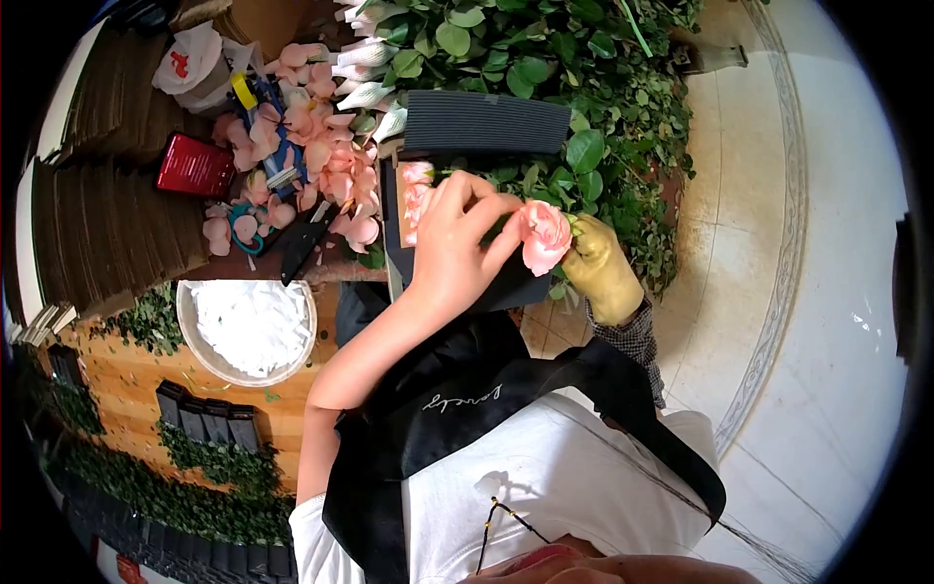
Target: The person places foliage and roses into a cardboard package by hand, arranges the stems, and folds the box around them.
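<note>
My left hand (459,238), bare, reaches up from the left with thumb and index finger pinched at the left edge of a pink rose (547,237). They appear to grip an outer petal. On the rose's right side, my right hand (600,268) wears a yellow glove and is closed round the stem just under the bloom. Several more pink roses (416,195) lie in a row behind my left hand, partly hidden by it, against a cardboard piece. Above both hands is a strip of black corrugated cardboard (488,125).
Loose pink petals (336,156), a red phone (195,165) and a black-handled tool (306,238) lie to the left. Leafy stems (623,127) fill the back, beside white-netted blooms (365,63). Cardboard stacks (107,224) and a bucket of white pieces (248,331) stand at left.
</note>
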Available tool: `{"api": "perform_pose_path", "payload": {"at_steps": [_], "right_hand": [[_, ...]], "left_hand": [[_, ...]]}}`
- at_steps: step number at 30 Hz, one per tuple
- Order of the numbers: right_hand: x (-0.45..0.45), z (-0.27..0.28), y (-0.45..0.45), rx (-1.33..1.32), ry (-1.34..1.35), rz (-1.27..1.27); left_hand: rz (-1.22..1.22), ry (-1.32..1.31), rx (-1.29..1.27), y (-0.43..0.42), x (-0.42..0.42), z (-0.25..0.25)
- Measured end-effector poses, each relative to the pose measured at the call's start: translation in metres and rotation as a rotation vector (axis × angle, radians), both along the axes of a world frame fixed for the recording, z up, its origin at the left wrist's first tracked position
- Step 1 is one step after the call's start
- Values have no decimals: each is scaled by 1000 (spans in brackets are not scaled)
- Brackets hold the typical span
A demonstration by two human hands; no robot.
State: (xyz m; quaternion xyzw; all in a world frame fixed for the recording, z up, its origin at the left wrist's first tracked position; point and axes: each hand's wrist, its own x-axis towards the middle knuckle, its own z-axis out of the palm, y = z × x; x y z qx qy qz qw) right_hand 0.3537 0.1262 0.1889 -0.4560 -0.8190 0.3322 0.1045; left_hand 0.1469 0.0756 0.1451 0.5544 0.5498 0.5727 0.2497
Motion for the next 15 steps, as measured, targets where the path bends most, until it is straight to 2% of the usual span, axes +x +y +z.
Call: {"api": "perform_pose_path", "payload": {"at_steps": [2, 5, 7, 9, 11, 15], "right_hand": [[1, -3, 1, 11, 27, 17], [0, -3, 2, -9, 65, 9], [0, -1, 3, -71, 74, -39], [0, -1, 5, -66, 90, -19], [-2, 5, 7, -66, 49, 10], [3, 7, 8, -39, -94, 37]], "left_hand": [[109, 36, 89, 5, -11, -3], [444, -30, -61, 9, -34, 7], [248, -87, -92, -4, -32, 4], [-22, 27, 164, -9, -25, 5], [-170, -26, 86, -13, -11, 8], [-53, 111, 52, -3, -4, 0]]}}
